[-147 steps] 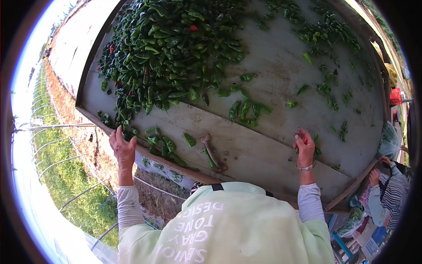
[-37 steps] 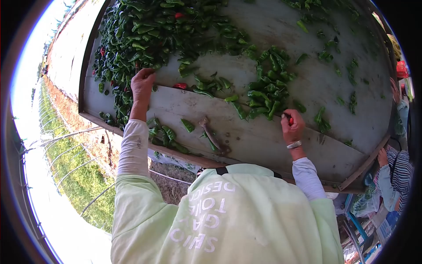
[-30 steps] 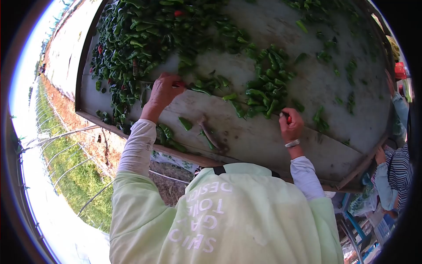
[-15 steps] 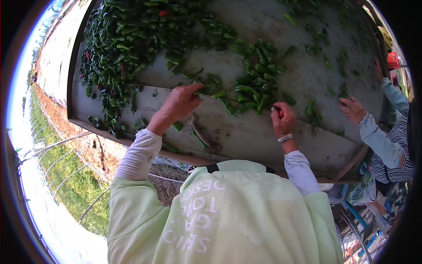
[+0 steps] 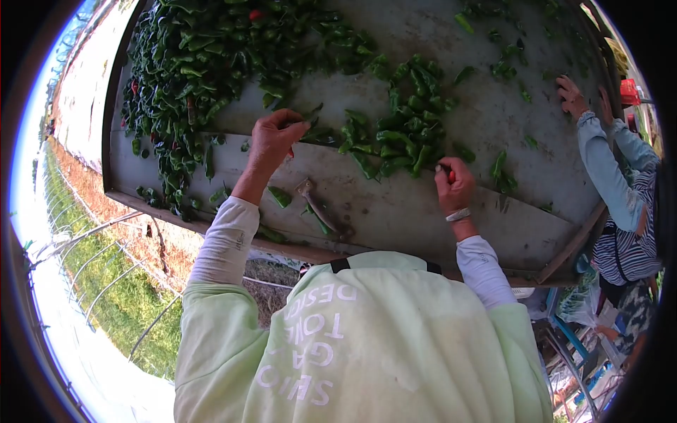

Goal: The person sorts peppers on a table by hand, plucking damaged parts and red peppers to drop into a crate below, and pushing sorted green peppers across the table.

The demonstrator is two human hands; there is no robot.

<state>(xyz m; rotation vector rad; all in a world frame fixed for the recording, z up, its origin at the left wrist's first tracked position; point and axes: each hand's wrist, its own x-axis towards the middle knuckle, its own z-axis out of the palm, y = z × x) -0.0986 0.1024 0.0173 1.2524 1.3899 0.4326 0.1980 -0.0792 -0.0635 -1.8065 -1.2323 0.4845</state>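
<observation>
My left hand (image 5: pixel 276 134) is closed above the near board, with a small red bit showing under the palm; what it grips is mostly hidden. By its fingertips lie a thin dark-green pepper (image 5: pixel 314 111) and others. My right hand (image 5: pixel 455 185) is closed around a small red and dark object (image 5: pixel 450 174), whose kind I cannot make out. Just beyond it spreads a loose cluster of green peppers (image 5: pixel 405 130). Between my hands, nearer my body, a brownish tool-like object (image 5: pixel 321 208) lies on the board beside a green pepper (image 5: pixel 280 197).
A large heap of green peppers (image 5: pixel 190 77) covers the left of the metal table (image 5: pixel 493 127), with a red one (image 5: pixel 255 14) among them. A co-worker's hand (image 5: pixel 572 97) reaches over the right edge. The wooden rim (image 5: pixel 564 261) runs along the near side.
My left hand has drawn back leftward and up, its fingers now pinched. Some peppers have shifted to the cluster's left side. The co-worker's near hand has moved farther away. My right hand stays put.
</observation>
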